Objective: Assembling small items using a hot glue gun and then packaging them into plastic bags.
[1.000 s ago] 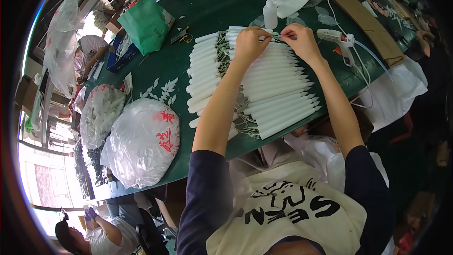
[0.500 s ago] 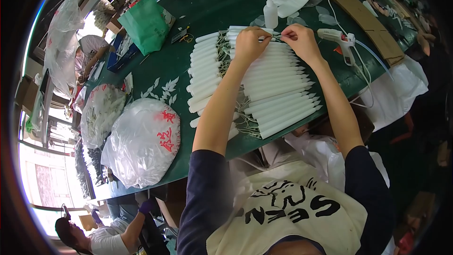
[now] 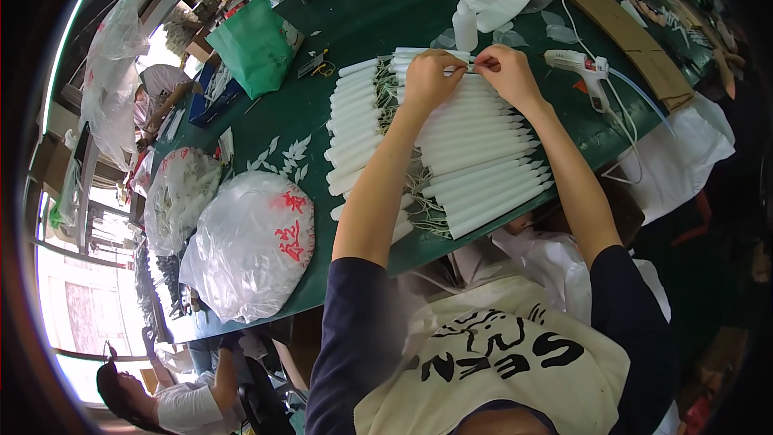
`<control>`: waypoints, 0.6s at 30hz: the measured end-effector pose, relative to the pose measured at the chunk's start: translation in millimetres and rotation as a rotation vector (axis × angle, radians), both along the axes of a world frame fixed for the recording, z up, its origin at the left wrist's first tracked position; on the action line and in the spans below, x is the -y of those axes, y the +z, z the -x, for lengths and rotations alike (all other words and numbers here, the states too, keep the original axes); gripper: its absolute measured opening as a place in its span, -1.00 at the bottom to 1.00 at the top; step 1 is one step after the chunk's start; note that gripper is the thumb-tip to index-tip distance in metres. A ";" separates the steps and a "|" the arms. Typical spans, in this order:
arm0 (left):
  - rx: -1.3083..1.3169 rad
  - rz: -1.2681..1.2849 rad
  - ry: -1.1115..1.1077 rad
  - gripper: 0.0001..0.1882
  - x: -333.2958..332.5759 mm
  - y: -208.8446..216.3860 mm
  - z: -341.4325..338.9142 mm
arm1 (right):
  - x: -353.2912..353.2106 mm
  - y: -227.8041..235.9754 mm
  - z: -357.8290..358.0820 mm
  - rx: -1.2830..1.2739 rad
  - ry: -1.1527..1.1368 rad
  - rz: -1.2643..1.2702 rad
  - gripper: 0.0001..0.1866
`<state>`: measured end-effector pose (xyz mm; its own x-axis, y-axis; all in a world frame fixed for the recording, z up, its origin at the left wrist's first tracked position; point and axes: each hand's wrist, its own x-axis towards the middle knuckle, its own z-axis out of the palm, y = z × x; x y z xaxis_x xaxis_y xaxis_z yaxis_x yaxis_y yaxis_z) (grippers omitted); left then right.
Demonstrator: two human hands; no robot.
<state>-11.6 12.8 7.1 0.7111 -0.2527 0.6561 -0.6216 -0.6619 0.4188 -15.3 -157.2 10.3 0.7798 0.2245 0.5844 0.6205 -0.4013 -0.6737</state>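
At the far end of the rows of white candle-shaped sticks (image 3: 475,149), my left hand (image 3: 431,80) and my right hand (image 3: 509,76) meet fingertip to fingertip. Both pinch closed over the right-hand row, by the sticks' pointed ends. Whatever small piece lies between the fingertips is mostly hidden by them. A second row of white sticks (image 3: 354,121) lies to the left, partly under my left forearm. Thin greenish wires (image 3: 385,97) run between the two rows. Just beyond my hands a white squeeze bottle (image 3: 465,28) stands upright.
A white glue gun (image 3: 592,71) with its cord lies right of my hands. Leaf-shaped white pieces (image 3: 282,159) and a filled plastic bag (image 3: 245,250) are on the left, a green bag (image 3: 254,44) farther back. Cardboard (image 3: 628,48) lies at the right edge. Another person (image 3: 189,403) sits lower left.
My fingertips have drawn closer together, the right hand shifting slightly left. The whole view has shifted a little. The person at lower left has moved their arms.
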 end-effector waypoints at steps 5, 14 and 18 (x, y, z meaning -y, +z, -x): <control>0.007 -0.005 -0.011 -0.92 -3.1 0.1 0.4 | -3.6 -1.0 -0.9 0.010 0.004 0.024 -0.88; -0.063 -0.100 -0.154 -0.77 -15.6 6.0 -3.8 | 2.0 -7.3 -5.1 0.016 -0.015 0.100 -0.85; -0.066 -0.289 -0.138 -0.78 -25.7 6.6 -7.4 | 2.3 -7.9 -3.6 -0.015 -0.024 0.110 -0.85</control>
